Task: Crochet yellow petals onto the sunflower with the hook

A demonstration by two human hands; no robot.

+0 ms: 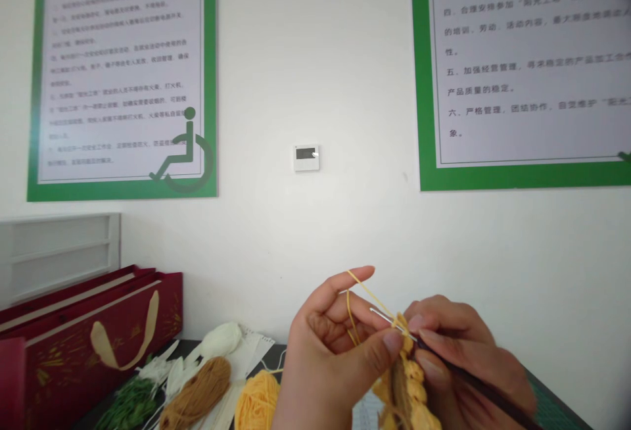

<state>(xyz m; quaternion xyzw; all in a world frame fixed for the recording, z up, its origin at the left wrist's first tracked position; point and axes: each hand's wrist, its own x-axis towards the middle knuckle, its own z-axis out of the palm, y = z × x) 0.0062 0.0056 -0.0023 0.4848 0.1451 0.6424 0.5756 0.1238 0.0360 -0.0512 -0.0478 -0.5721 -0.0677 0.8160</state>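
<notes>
My left hand pinches the top edge of a yellow and brown crochet piece between thumb and fingers. Over its raised index finger runs a strand of yellow yarn, stretched down to the work. A crochet hook with a dark handle and silver tip is held in my right hand, closed around it like a pen. The hook's metal shaft passes through loops at the top of the piece, and its tip points up and left near the left fingers. The lower part of the piece leaves the frame.
On the dark table at left lie a yellow yarn ball, a brown yarn skein, white yarn and green yarn. Red gift bags stand beside them. A green mat shows at right. Behind is a white wall with posters.
</notes>
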